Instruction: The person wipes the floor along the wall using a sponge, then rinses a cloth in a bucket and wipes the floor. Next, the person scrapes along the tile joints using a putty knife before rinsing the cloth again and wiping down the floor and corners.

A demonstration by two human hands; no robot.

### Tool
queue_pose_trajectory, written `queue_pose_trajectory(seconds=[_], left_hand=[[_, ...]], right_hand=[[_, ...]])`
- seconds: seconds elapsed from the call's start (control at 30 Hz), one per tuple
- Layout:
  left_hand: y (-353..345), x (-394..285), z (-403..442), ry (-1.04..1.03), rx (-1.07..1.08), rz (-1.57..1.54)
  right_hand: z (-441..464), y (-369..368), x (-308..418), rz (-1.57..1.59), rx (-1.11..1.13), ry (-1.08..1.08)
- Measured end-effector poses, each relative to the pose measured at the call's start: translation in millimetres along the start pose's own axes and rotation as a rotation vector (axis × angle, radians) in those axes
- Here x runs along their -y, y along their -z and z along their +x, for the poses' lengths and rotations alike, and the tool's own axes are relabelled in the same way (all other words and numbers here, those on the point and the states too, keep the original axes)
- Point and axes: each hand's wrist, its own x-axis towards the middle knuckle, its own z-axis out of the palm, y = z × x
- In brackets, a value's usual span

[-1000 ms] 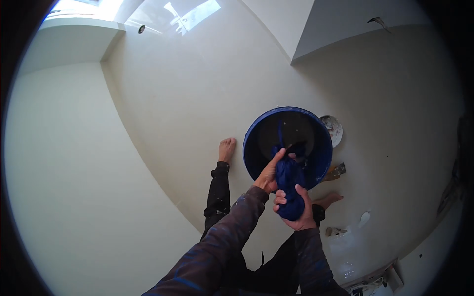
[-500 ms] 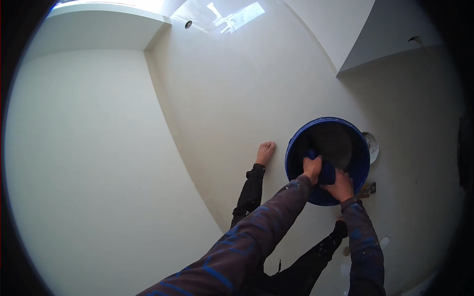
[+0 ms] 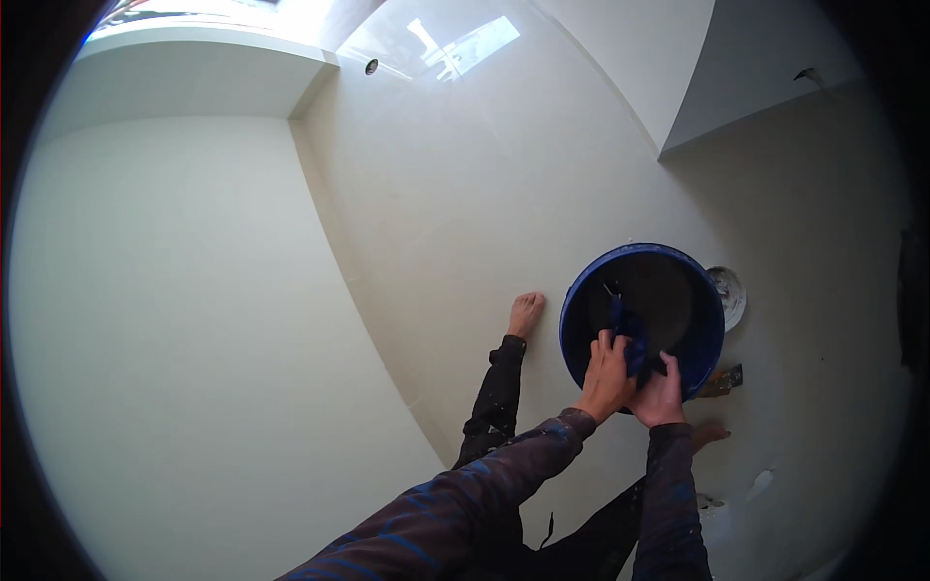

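Note:
A large round blue bucket point(image 3: 715, 339) stands on the floor in front of me, its inside dark and grey at the bottom. Over its near part I hold a bunched blue cloth point(image 3: 635, 354); a loose end of it hangs into the bucket. My left hand point(image 3: 607, 376) lies over the cloth with its fingers curled round it. Close beside it, my right hand point(image 3: 661, 395) cups the cloth's lower side, thumb raised and apart. Its fingers are partly hidden behind my left hand.
A white, paint-smeared round container point(image 3: 731, 297) stands right of the bucket. A putty knife point(image 3: 722, 381) lies on the floor close to the bucket's near right side. A pale wall point(image 3: 194, 320) rises at the left, and a wall corner point(image 3: 662, 155) juts in ahead.
Both hands have moved toward me, to the bucket's near rim. My left hand has turned so its fingers point forward over the cloth, and my right thumb has lifted. The view has shifted slightly.

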Motion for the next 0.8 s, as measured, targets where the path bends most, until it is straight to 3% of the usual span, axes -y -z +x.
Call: queue_pose_trajectory(seconds=[0.03, 0.1, 0.13, 0.2, 0.27, 0.33, 0.37, 0.4, 0.47, 0.5, 0.53, 0.6, 0.67, 0.73, 0.8], left_hand=[[11.1, -4.1, -3.1, -0.003, 0.005, 0.001], [33.3, -21.9, -9.8, -0.132, 0.282, 0.254], [33.0, -20.3, -15.7, -0.138, 0.283, 0.252], [32.5, -13.6, -40.4, -0.359, 0.374, 0.286], [46.4, -5.4, -48.7, -0.307, 0.413, 0.193], [51.7, 18.4, -44.7, 0.123, 0.526, -0.555], [49.6, 32.0, -44.3, 0.372, 0.482, -0.909], [47.4, 35.5, -41.0, 0.373, 0.482, -0.910], [35.6, 42.3, -31.4, 0.987, 0.282, -1.076], [23.1, 49.0, -22.9, 1.061, 0.374, -1.216], [10.0, 55.3, -17.2, 1.061, 0.381, -1.219], [-6.2, 53.6, 4.2, 0.792, 0.754, -1.866], [-16.8, 37.1, 15.1, 0.694, 0.714, -1.798], [1.3, -7.4, 16.6, 0.213, 0.941, -2.231], [-0.9, -8.9, 16.1, 0.215, 0.897, -2.287]], right_hand=[[6.2, 2.7, -2.8, 0.004, -0.001, 0.005], [19.5, 14.4, -9.5, -0.046, -0.338, 0.053], [20.0, 17.7, -9.9, -0.046, -0.339, 0.060], [19.5, 20.6, -14.5, -0.327, -0.420, 0.150], [21.7, 31.5, -12.7, -0.280, -0.508, 0.125], [16.6, 61.2, -11.2, -0.144, -0.354, 0.030], [9.7, 57.2, -15.1, -0.143, -0.357, 0.032], [-1.0, 41.1, -21.3, -0.029, -0.336, 0.098], [-16.4, 21.1, -35.5, 0.079, -0.312, 0.164], [-24.8, 17.8, -43.8, 0.246, -0.143, 0.120], [-33.2, 13.8, -52.7, 0.413, 0.025, 0.078], [-44.9, -12.0, -77.3, 0.550, 0.148, 0.075], [-53.3, -28.1, -97.3, 0.807, 0.368, 0.057], [-58.5, -42.5, -108.2, 0.856, 0.379, 0.086], [-60.6, -47.6, -112.5, 0.888, 0.457, 0.111]])
